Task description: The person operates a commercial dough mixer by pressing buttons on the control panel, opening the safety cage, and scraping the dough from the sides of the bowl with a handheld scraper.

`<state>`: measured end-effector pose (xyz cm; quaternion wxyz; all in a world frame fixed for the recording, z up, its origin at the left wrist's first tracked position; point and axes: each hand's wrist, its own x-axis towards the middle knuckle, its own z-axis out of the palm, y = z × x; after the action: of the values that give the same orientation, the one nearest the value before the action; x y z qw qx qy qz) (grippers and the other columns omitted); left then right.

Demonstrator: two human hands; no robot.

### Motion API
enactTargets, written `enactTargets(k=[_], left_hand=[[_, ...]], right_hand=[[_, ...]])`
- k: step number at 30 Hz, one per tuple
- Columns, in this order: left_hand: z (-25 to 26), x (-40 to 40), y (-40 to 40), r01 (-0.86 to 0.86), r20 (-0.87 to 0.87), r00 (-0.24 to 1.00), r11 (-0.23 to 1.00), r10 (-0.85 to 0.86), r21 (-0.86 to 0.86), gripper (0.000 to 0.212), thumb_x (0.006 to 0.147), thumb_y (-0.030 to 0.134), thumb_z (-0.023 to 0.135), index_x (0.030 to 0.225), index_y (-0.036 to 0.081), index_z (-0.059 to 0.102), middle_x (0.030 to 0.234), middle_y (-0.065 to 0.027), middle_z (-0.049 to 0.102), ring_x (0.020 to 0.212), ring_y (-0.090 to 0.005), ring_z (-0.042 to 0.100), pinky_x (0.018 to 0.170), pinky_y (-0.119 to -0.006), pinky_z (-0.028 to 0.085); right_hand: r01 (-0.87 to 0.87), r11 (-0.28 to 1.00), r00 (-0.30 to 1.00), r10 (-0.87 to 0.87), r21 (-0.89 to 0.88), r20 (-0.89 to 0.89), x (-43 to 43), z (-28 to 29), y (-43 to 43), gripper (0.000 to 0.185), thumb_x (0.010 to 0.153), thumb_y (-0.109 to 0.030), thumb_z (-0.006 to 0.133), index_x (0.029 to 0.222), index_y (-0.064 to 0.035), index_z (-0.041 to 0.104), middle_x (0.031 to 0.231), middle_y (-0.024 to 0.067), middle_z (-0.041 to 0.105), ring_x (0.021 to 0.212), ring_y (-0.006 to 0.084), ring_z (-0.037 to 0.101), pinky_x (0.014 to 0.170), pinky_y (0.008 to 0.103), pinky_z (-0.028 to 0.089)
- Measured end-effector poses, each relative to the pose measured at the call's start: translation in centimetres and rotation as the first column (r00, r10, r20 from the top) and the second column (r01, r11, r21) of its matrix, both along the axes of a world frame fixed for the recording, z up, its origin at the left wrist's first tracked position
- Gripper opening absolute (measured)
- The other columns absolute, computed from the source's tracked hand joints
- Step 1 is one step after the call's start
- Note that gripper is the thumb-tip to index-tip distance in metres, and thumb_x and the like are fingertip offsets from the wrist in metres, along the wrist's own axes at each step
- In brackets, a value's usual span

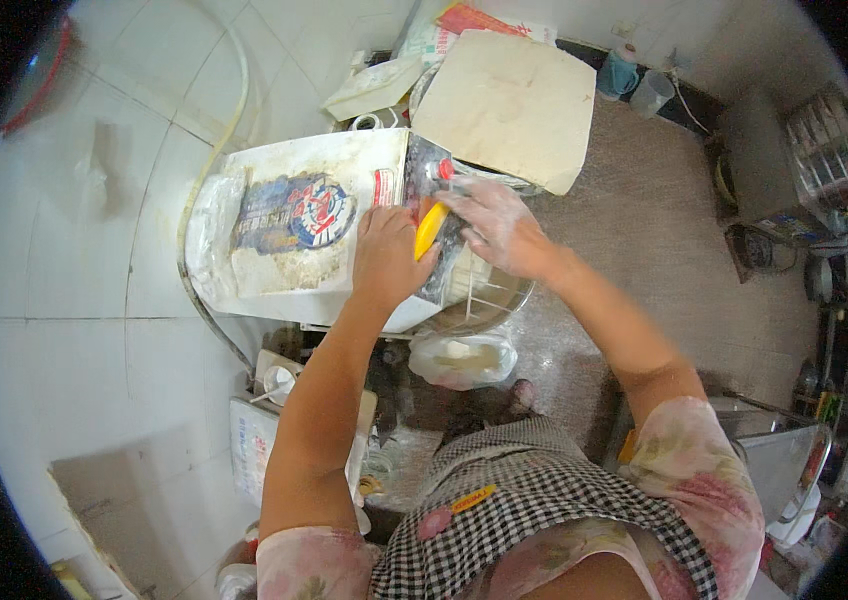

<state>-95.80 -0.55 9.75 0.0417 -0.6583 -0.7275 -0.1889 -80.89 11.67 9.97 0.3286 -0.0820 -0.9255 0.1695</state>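
A white, stained mixer housing (304, 225) with a worn printed emblem stands before me. My left hand (388, 247) rests at its front edge, with a yellow handle (431, 229) lodged between thumb and fingers; whatever that handle belongs to is hidden. Flour whitens my right hand (499, 225), which hovers at the dark control panel (430, 154) with fingers spread, close to the handle's upper end. Just above those fingers a red push button (445, 169) juts from the panel. Below the panel sits a round metal bowl (521, 296) under a wire guard (470, 289).
A pale board (506, 105) covers something behind the mixer. A hose (188, 217) curves along the tiled wall. Under the bowl is a clear plastic bag (461, 360) with pale contents. A blue jug (617, 73) and a translucent pitcher (651, 94) stand by the far wall.
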Motion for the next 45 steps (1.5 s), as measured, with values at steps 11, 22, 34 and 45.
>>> enactTargets(k=[11, 22, 34, 45], left_hand=[[0.7, 0.4, -0.3, -0.003, 0.083, 0.997, 0.998, -0.003, 0.065, 0.039, 0.066, 0.040, 0.064, 0.069, 0.002, 0.061, 0.083, -0.0098, 0.056, 0.091, -0.0241, 0.046, 0.089, -0.039, 0.030], [-0.4, -0.7, 0.1, 0.091, 0.142, 0.985, 0.993, -0.102, 0.079, 0.024, 0.065, 0.027, 0.064, 0.071, 0.005, 0.058, 0.087, -0.0128, 0.056, 0.097, -0.0301, 0.047, 0.086, -0.043, 0.031], [1.1, -2.2, 0.4, 0.308, 0.116, 0.951, 0.912, -0.286, -0.272, 0.031, 0.060, 0.034, 0.062, 0.075, 0.008, 0.055, 0.092, -0.0049, 0.056, 0.099, -0.0278, 0.045, 0.093, -0.053, 0.022], [0.8, -3.4, -0.4, 0.340, 0.056, 0.935, 0.836, -0.351, -0.431, 0.030, 0.065, 0.043, 0.052, 0.072, 0.015, 0.059, 0.094, -0.0015, 0.057, 0.108, -0.0261, 0.036, 0.095, -0.056, 0.016]], right_hand=[[-0.024, 0.991, 0.823, 0.094, -0.131, 0.561, 1.1, 1.3, 1.8, 0.026, 0.071, -0.017, 0.058, 0.095, -0.0060, 0.054, 0.083, 0.0155, 0.057, 0.079, 0.0309, 0.056, 0.068, 0.0374, 0.045], [0.653, 0.616, 0.747, -0.424, -0.441, 0.513, 9.8, -13.8, 3.0, 0.022, 0.071, -0.014, 0.055, 0.091, -0.0047, 0.051, 0.080, 0.0199, 0.056, 0.074, 0.0338, 0.056, 0.062, 0.0404, 0.045], [0.811, 0.282, 0.583, -0.449, -0.512, 0.677, 1.8, -32.0, 2.3, 0.021, 0.072, -0.011, 0.051, 0.092, -0.0088, 0.054, 0.081, 0.0182, 0.057, 0.079, 0.0381, 0.054, 0.067, 0.0437, 0.043], [0.891, -0.124, 0.351, -0.418, -0.436, 0.838, 1.9, -50.6, 4.8, 0.027, 0.077, -0.018, 0.049, 0.098, -0.0021, 0.056, 0.095, 0.0208, 0.057, 0.087, 0.0350, 0.054, 0.074, 0.0391, 0.043]])
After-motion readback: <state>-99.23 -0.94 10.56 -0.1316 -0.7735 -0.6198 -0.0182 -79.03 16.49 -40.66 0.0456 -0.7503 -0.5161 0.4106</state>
